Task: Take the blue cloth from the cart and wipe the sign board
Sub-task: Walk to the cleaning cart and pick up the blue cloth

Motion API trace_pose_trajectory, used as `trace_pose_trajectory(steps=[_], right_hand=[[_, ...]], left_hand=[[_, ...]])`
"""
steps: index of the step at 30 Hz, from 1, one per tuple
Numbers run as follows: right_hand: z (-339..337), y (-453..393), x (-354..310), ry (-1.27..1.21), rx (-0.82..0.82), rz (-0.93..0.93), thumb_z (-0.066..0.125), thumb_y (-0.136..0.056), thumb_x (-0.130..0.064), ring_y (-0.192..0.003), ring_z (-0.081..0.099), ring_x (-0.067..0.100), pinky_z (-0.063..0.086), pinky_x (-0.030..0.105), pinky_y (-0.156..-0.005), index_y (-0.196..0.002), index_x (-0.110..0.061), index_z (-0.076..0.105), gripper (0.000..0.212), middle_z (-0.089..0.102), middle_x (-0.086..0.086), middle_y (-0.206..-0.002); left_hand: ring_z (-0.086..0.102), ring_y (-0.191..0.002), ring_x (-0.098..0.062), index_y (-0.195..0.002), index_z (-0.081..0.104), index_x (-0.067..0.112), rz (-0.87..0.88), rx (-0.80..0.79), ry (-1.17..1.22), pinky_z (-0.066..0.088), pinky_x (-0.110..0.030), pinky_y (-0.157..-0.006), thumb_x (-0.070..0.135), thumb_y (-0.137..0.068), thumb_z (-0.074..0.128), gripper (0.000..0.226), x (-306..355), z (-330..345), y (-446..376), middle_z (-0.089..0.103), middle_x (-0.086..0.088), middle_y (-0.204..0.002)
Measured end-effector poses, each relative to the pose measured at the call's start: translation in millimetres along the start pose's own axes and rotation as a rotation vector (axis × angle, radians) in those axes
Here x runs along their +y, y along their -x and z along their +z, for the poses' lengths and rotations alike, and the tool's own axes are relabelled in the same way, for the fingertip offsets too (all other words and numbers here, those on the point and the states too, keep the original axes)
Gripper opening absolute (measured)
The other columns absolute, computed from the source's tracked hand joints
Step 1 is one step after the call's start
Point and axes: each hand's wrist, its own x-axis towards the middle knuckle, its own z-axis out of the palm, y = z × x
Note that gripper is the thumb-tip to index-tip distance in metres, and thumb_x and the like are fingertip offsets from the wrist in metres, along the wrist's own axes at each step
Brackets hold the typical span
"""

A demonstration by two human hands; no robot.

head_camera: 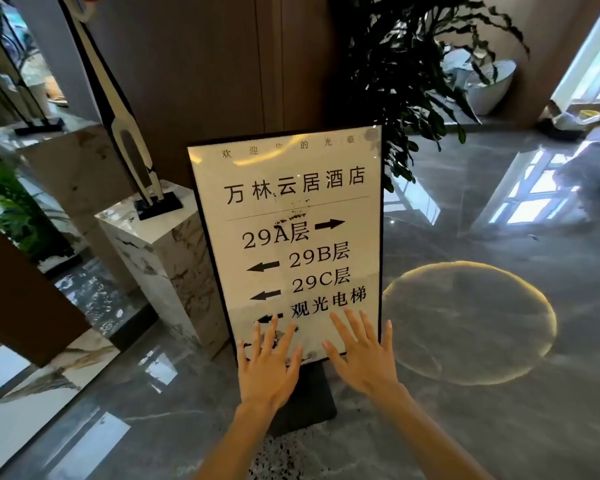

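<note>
The sign board (288,209) stands upright on a dark base in the middle of the view, a white panel in a black frame with black lettering and arrows. Dark smudges mark its middle and its lower part. My left hand (269,365) is held out flat with fingers spread in front of the board's lower left. My right hand (364,355) is spread the same way at the lower right. Neither hand holds anything. No blue cloth and no cart are in view.
A marble pedestal (160,258) with a tall dark sculpture (129,147) stands just left of the board. A leafy plant (406,74) rises behind its right side. Polished grey floor (482,393) with a round light patch lies to the right. A white pot (489,88) sits far back.
</note>
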Motion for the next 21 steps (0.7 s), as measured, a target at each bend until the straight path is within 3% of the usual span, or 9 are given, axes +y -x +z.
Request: trace_pose_trajectory(steps=[8, 13, 17, 21], right_hand=[[-10, 17, 32, -0.017, 0.064, 0.030, 0.004, -0.088, -0.079, -0.154, -0.003, 0.020, -0.013, 0.061, -0.116, -0.151, -0.050, -0.005, 0.070, -0.001, -0.012, -0.166], [-12, 26, 59, -0.024, 0.086, 0.080, 0.003, -0.088, -0.079, -0.153, -0.008, 0.020, -0.014, 0.062, -0.117, -0.151, -0.049, -0.007, 0.071, -0.004, -0.013, -0.166], [-15, 48, 72, -0.035, 0.079, 0.140, 0.003, -0.087, -0.079, -0.153, -0.012, 0.018, -0.018, 0.060, -0.115, -0.152, -0.048, -0.007, 0.072, -0.009, -0.014, -0.165], [-18, 68, 79, -0.057, 0.098, 0.223, 0.004, -0.088, -0.079, -0.152, -0.016, 0.016, -0.022, 0.058, -0.114, -0.151, -0.049, -0.009, 0.071, -0.013, -0.015, -0.164]], left_hand=[[-0.012, -0.150, -0.017, -0.149, -0.001, 0.055, 0.036, 0.034, -0.032, -0.010, -0.049, -0.118, 0.073, -0.088, -0.002, 0.063, 33, 7, 8, -0.002, 0.013, -0.164], [-0.017, -0.148, -0.015, -0.141, -0.017, 0.060, 0.093, 0.033, -0.038, -0.010, -0.051, -0.119, 0.070, -0.090, 0.001, 0.055, 57, 9, 9, -0.008, 0.014, -0.163], [-0.008, -0.151, -0.020, -0.149, -0.003, 0.055, 0.161, 0.021, -0.052, -0.008, -0.052, -0.118, 0.069, -0.092, 0.007, 0.059, 73, 9, 13, 0.000, 0.012, -0.165], [0.001, -0.151, -0.026, -0.149, -0.002, 0.053, 0.230, 0.004, -0.070, 0.002, -0.056, -0.118, 0.070, -0.091, 0.006, 0.061, 88, 13, 13, 0.007, 0.009, -0.165]])
